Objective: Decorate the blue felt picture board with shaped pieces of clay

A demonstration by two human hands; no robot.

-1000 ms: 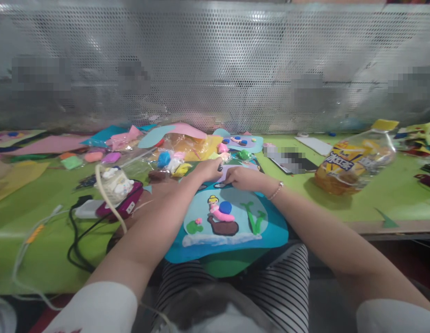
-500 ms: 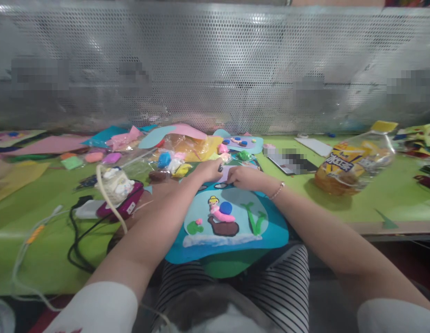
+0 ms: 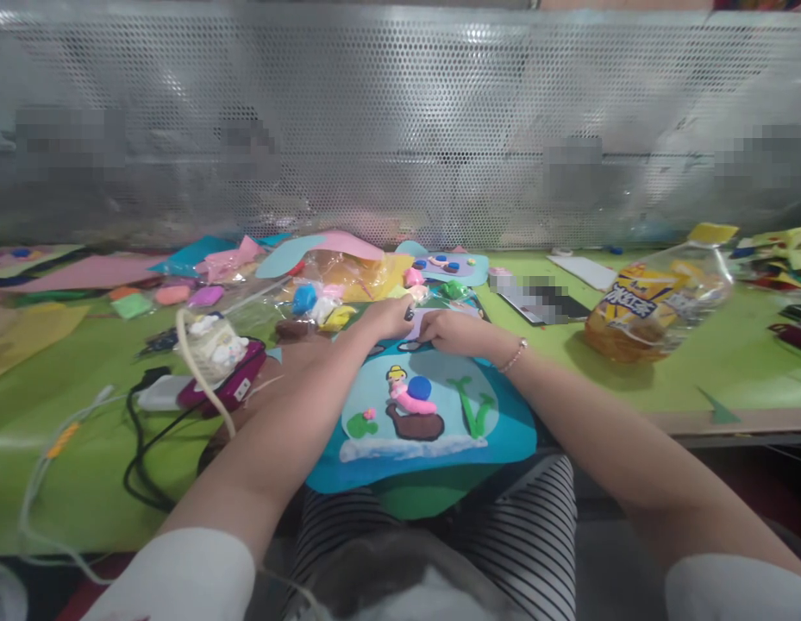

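A blue paper craft sheet lies at the table edge above my lap. Its pale blue panel carries a clay snail with a pink body and blue shell, a brown clay shape, green clay plants and a white clay strip. At the sheet's far edge, my left hand is closed, with a small dark object at its fingers. Close beside it, my right hand has its fingers curled together over the dark-rimmed ovals. Whatever sits between the fingertips is hidden.
Bagged clay lumps and coloured paper lie beyond my hands. A tilted plastic bottle and a phone are on the right. To the left are a purple power bank and cables. A perforated metal panel stands behind.
My right hand has shifted very slightly left at the sheet's far edge. Both hands keep their closed pose; the view has moved a little.
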